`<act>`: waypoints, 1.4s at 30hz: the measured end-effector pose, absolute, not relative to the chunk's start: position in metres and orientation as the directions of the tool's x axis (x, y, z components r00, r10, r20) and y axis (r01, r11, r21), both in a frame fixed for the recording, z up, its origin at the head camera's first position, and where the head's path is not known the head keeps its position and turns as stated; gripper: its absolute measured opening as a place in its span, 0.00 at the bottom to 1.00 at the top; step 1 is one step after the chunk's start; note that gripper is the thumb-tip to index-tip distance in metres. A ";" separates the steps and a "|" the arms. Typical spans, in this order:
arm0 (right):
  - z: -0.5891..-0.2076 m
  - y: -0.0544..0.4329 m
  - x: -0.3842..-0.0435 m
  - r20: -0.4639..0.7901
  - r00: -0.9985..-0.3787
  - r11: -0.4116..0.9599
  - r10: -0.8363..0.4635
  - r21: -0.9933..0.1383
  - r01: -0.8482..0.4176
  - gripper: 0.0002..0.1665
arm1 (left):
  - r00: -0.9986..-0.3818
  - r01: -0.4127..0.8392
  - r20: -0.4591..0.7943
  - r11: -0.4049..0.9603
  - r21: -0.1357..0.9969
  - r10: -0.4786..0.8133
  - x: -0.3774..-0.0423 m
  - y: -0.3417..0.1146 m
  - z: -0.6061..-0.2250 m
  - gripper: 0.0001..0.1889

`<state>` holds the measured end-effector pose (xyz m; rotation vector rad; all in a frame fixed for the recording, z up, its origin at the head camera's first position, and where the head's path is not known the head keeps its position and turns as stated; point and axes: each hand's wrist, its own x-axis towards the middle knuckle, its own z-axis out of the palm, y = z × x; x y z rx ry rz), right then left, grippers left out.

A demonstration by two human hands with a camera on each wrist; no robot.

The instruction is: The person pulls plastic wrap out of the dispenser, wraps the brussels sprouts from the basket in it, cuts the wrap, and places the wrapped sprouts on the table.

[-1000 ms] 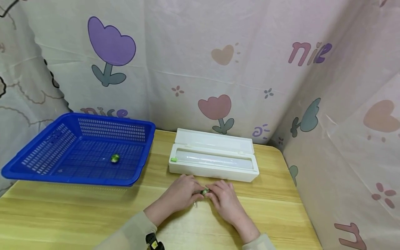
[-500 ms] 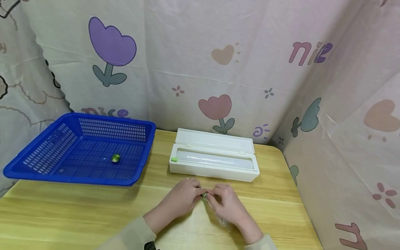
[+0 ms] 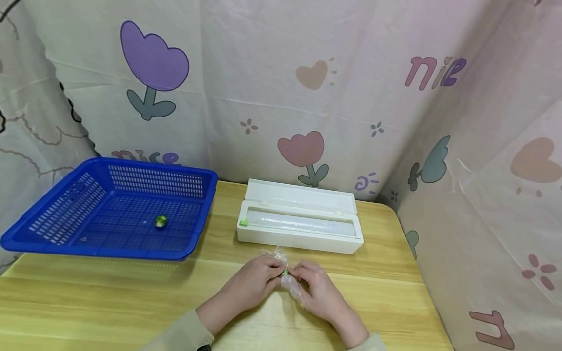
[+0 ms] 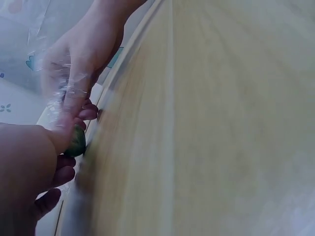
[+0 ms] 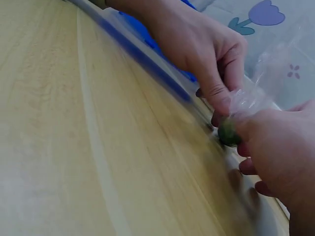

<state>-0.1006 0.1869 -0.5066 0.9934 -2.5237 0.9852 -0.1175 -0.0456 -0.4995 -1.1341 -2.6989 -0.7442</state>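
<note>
A small Brussels sprout (image 3: 285, 272) is pinched between both hands over the front middle of the table. Clear cling film (image 3: 291, 286) is gathered around it, one tuft rising beyond the left fingers and another trailing toward the right palm. My left hand (image 3: 253, 284) holds the sprout with thumb and fingertips. From the other side, my right hand (image 3: 322, 294) pinches the film right at the sprout. In the left wrist view the dark green sprout (image 4: 76, 142) shows below the thumb. The right wrist view has bunched film (image 5: 244, 102) above the sprout (image 5: 228, 132).
Behind the hands stands a white cling film box (image 3: 298, 240), lid up, with a film roll (image 3: 303, 223) inside and a green slider at its left end. A blue basket (image 3: 131, 253) at the left holds another sprout (image 3: 161, 221). A patterned curtain (image 3: 254, 73) surrounds the table.
The film has shifted about the sprout: it hung beside the right hand half a second ago and now bunches between the hands, with a tuft beyond the left fingers. Both hands stay nearly in place.
</note>
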 end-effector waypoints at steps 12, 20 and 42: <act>-0.508 0.174 -0.104 0.435 -0.813 0.512 -0.388 -0.632 -0.582 0.08 | -0.870 0.463 0.218 0.579 0.672 0.442 -0.117 -0.040 -0.501 0.10; -0.505 0.170 -0.106 0.310 -0.902 0.465 -0.300 -0.778 -0.422 0.07 | -0.904 0.372 0.140 0.582 0.723 0.404 -0.117 -0.037 -0.497 0.05; -0.505 0.166 -0.104 0.196 -0.962 0.417 -0.188 -0.871 -0.259 0.11 | -0.943 0.168 0.062 0.306 0.937 0.328 -0.126 -0.037 -0.500 0.23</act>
